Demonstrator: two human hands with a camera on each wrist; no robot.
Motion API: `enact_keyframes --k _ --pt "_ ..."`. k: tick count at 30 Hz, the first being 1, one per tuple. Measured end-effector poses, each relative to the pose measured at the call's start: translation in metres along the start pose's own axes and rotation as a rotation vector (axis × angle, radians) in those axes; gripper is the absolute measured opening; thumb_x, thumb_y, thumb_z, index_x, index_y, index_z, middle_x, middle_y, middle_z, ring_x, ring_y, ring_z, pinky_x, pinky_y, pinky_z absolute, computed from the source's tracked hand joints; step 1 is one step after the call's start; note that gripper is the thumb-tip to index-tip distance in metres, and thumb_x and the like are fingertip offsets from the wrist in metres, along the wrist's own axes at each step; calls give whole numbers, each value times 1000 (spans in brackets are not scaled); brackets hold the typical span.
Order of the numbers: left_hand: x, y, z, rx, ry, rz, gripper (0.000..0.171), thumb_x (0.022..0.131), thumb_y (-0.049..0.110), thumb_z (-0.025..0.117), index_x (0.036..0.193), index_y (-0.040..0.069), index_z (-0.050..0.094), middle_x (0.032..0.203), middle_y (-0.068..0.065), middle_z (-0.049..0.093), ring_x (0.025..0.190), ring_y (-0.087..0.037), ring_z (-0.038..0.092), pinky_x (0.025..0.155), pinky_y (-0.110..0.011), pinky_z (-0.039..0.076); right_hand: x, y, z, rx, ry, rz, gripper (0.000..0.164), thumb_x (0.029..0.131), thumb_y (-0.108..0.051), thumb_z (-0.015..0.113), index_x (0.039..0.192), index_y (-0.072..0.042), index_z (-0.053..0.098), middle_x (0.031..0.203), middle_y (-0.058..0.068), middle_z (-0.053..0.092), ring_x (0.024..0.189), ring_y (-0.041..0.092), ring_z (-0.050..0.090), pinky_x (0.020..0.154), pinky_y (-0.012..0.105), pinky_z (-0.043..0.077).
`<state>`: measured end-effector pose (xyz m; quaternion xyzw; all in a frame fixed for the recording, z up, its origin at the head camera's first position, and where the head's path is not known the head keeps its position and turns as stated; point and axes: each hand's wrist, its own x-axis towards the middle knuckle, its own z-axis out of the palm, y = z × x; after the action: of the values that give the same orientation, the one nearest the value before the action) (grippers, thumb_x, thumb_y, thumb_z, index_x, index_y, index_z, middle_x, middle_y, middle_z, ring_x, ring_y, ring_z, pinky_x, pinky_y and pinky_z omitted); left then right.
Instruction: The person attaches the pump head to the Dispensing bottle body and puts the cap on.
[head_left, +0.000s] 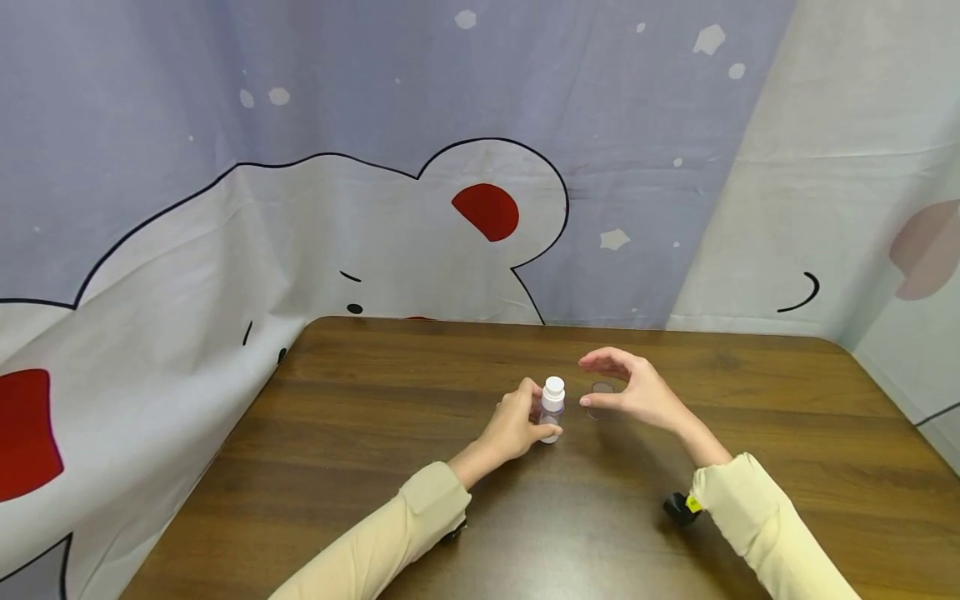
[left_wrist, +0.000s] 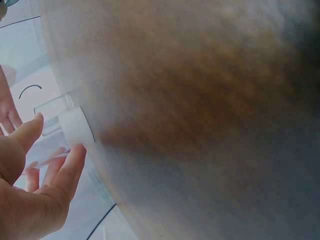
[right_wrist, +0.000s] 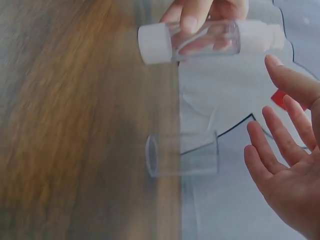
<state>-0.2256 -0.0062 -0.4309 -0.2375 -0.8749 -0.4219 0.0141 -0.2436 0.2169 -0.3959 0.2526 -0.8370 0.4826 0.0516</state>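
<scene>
My left hand (head_left: pixel 513 425) grips a small pump bottle (head_left: pixel 553 404) with a white top, a clear body and a white base. It stands upright in the head view. The right wrist view shows the thumb and fingers round the bottle's clear body (right_wrist: pixel 205 41). To the right, my right hand (head_left: pixel 633 392) curves loosely with thumb and fingers apart, holding nothing. Beside its fingertips a clear cylindrical cap (head_left: pixel 602 388) stands on the table; the right wrist view shows this cap (right_wrist: pixel 185 155) between the bottle and the right palm (right_wrist: pixel 292 175).
The brown wooden table (head_left: pixel 360 450) reaches back to a printed curtain (head_left: pixel 637 167) with a cartoon bear, which also hangs along the left and right sides. A black wrist device (head_left: pixel 681 508) with a yellow tag sits under the right cuff.
</scene>
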Motion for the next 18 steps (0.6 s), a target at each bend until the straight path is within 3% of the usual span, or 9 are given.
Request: enact_keyframes --k 12,18 --pt "-1 0 0 7 10 6 46 78 13 80 108 -1 48 96 -18 69 86 -25 67 73 -27 52 -7 31 -8 14 9 92 55 73 -11 84 119 3 58 122 25 62 116 34 59 95 14 44" --pt "0 0 0 15 18 7 46 77 13 81 108 -1 48 97 -19 69 88 -26 68 75 -29 53 -8 38 -8 52 -17 122 58 72 -9 83 120 6 56 122 28 60 110 26 62 91 16 48"
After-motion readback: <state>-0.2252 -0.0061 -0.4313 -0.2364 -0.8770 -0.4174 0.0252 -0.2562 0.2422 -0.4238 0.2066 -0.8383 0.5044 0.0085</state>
